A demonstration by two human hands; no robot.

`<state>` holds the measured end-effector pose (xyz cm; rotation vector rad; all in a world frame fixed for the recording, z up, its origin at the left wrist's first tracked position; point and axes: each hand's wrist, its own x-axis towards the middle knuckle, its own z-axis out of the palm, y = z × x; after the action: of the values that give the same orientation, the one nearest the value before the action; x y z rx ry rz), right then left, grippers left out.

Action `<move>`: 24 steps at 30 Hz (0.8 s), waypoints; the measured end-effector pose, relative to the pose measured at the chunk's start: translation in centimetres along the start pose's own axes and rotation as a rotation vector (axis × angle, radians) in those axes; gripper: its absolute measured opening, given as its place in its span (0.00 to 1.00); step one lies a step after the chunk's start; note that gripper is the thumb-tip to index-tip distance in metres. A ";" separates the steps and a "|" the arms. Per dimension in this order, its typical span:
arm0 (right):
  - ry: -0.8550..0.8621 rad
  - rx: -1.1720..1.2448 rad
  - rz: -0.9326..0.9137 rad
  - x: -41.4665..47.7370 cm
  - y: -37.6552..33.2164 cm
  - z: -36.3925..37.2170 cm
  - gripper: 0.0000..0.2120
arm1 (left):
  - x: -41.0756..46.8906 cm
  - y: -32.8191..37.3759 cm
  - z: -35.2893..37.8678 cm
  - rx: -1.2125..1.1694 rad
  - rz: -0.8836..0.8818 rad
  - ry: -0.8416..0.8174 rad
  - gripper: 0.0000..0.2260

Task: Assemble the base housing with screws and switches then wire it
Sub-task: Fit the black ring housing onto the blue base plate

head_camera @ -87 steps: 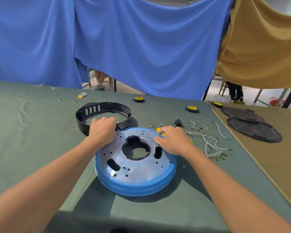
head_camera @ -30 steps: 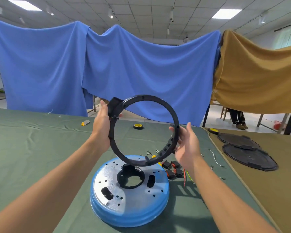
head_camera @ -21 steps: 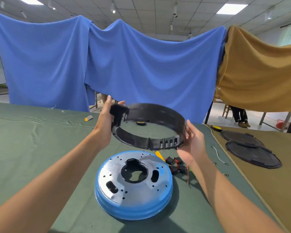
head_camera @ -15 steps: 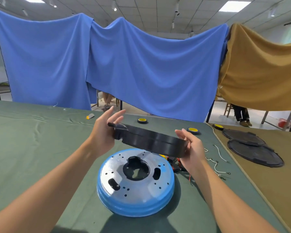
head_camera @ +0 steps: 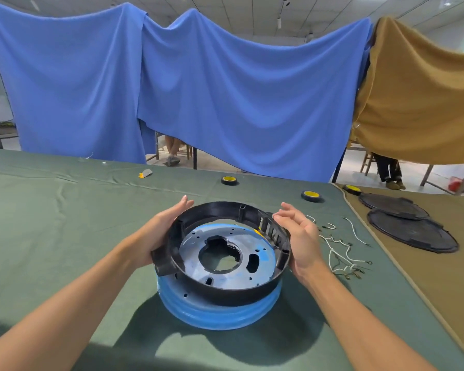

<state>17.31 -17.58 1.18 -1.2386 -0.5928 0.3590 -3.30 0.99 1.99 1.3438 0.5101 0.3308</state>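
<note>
- We are holding a black plastic ring-shaped housing (head_camera: 225, 287) between both bare hands, directly over a round blue-rimmed metal base plate (head_camera: 217, 314).
- Our left hand (head_camera: 158, 234) is pressing its open palm against the ring's left outer wall, fingers stretched straight along the rim rather than curled round it; a blocky black tab sticking out of the ring is sitting just under that palm.
- Our right hand (head_camera: 300, 236) is cupping the ring's right outer wall, where a row of vent slots is showing; its fingers are loosely spread and half curled, the heel of the hand touching the ring.
- The ring is sitting on or just above the plate's upper face; we cannot tell whether it is fully seated.
- Through the ring we are seeing the plate's silvery face with its large centre hole, an oval slot and small screw holes.
- The plate is lying on a green cloth-covered table (head_camera: 51, 236).
- Just right of our right hand, thin white wires with metal terminals (head_camera: 343, 253) are lying in a loose tangle on the cloth.
- Two black rolls with yellow centres (head_camera: 310, 195) are lying farther back.
- Two dark oval covers (head_camera: 410, 231) are lying on the tan cloth at the right.
</note>
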 end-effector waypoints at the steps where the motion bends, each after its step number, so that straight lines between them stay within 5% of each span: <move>1: -0.002 -0.015 0.003 0.1 -0.1 0.0 0.08 | -0.1 -0.1 -0.2 0.028 -0.008 0.018 0.30; 6: 0.006 0.013 0.110 0.1 -0.4 -0.1 0.05 | -0.1 0.0 -0.7 0.047 -0.059 0.056 0.33; 9: 0.097 0.089 0.154 0.5 -1.1 0.5 0.07 | 0.1 0.9 0.0 0.050 -0.031 0.017 0.25; 15: -0.061 -0.065 0.318 1.2 -3.6 1.5 0.10 | 0.7 3.4 0.6 0.102 0.399 0.200 0.11; 20: 0.051 0.068 0.187 2.9 -6.5 1.9 0.15 | 0.2 5.5 2.3 0.096 0.572 0.280 0.19; 24: 0.016 0.383 0.045 3.0 -7.3 1.8 0.18 | -0.2 7.3 3.7 0.214 0.470 0.316 0.31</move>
<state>18.20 -16.65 9.17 -0.8867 -0.4569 0.4763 -1.07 -0.69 9.72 1.6259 0.4953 0.9057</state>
